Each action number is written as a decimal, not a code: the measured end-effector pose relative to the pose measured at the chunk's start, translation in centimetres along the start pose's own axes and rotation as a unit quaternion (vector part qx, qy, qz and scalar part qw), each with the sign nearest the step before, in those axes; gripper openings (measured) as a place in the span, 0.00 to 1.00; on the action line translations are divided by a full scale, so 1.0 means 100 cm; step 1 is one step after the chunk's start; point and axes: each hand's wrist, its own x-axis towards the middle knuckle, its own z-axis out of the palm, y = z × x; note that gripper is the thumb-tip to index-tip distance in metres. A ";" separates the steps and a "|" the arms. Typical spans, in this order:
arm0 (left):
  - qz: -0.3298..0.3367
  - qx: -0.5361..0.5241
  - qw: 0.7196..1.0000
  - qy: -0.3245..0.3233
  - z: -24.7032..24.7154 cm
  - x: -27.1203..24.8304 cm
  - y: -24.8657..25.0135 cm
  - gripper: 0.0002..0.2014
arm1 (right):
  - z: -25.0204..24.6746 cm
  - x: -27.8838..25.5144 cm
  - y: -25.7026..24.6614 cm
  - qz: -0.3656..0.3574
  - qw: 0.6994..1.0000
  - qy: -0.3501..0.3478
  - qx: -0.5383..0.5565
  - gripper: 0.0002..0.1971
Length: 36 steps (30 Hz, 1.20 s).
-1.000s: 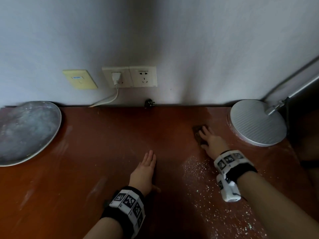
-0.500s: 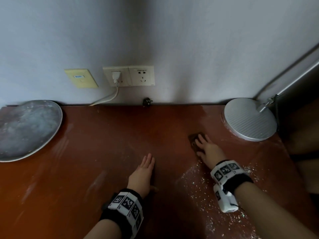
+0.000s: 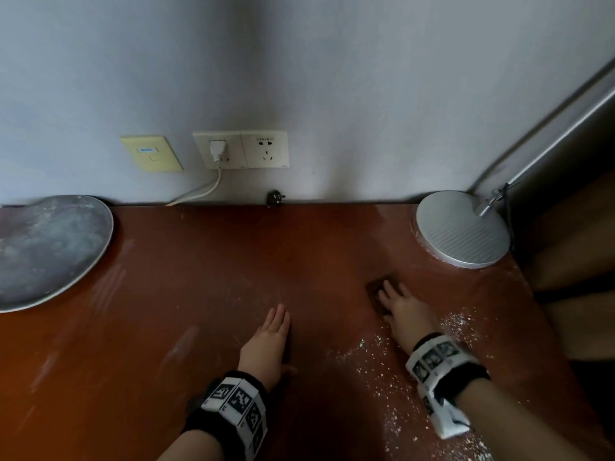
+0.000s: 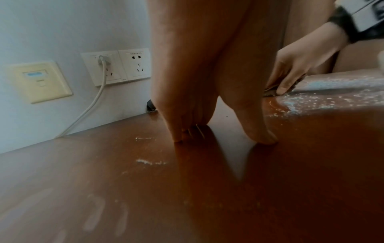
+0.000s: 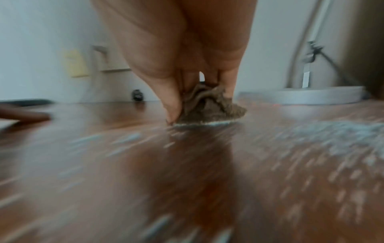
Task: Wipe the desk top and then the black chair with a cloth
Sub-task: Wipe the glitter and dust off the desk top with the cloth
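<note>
The right hand (image 3: 404, 312) bunches the brown cloth (image 5: 209, 106) against the desk top (image 3: 206, 281) (gathering white crumbs, seemingly), while the left hand (image 3: 268, 344) lies flat, lower centre, as a brace.

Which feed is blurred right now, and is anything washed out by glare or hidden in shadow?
Right wrist: motion-smeared, though the cloth under the right hand stays readable. Left wrist: fairly sharp, with sheen on the desk. Head: dim, with bent edges and a shadow near the left hand.

You're at a home desk — a study corner.
Above the desk top (image 3: 199, 277), wall sockets (image 3: 241, 149); at its right end, a lamp base (image 3: 461, 229).
</note>
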 end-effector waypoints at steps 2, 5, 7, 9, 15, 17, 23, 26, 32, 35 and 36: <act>0.001 0.005 1.000 0.003 -0.001 0.003 0.002 0.51 | 0.025 -0.022 -0.028 -0.118 0.993 0.002 -0.007 0.30; 0.000 -0.003 1.000 -0.002 -0.002 0.004 0.004 0.51 | 0.031 -0.041 -0.047 -0.185 0.983 -0.010 0.007 0.32; 0.000 -0.008 1.000 -0.005 0.000 0.002 0.004 0.50 | 0.023 -0.024 -0.025 -0.153 0.987 -0.025 0.038 0.29; -0.001 -0.010 1.000 -0.011 0.002 -0.002 0.004 0.49 | 0.003 -0.007 -0.001 -0.051 0.996 -0.056 0.045 0.27; -0.006 0.000 1.000 -0.023 0.009 -0.010 0.012 0.50 | 0.021 -0.036 -0.025 -0.101 0.992 -0.069 0.018 0.29; -0.006 0.005 1.000 -0.024 0.009 -0.011 0.015 0.49 | 0.038 -0.057 -0.043 -0.200 0.973 -0.111 -0.013 0.30; 0.025 -0.005 0.998 -0.049 0.020 -0.030 0.016 0.51 | 0.018 -0.040 0.007 -0.052 0.994 -0.066 0.075 0.28; 0.040 -0.010 0.998 -0.052 0.029 -0.045 0.013 0.52 | 0.017 -0.045 -0.002 -0.026 0.996 -0.055 0.067 0.27; 0.057 0.000 0.997 -0.060 0.040 -0.072 0.011 0.53 | 0.056 -0.110 -0.083 -0.214 0.968 -0.131 0.014 0.28; 0.062 0.008 0.996 -0.067 0.048 -0.085 0.009 0.55 | 0.063 -0.123 -0.079 -0.247 0.957 -0.150 -0.023 0.28; 0.062 0.010 0.996 -0.071 0.052 -0.090 0.008 0.56 | 0.059 -0.118 -0.068 -0.218 0.967 -0.133 0.002 0.27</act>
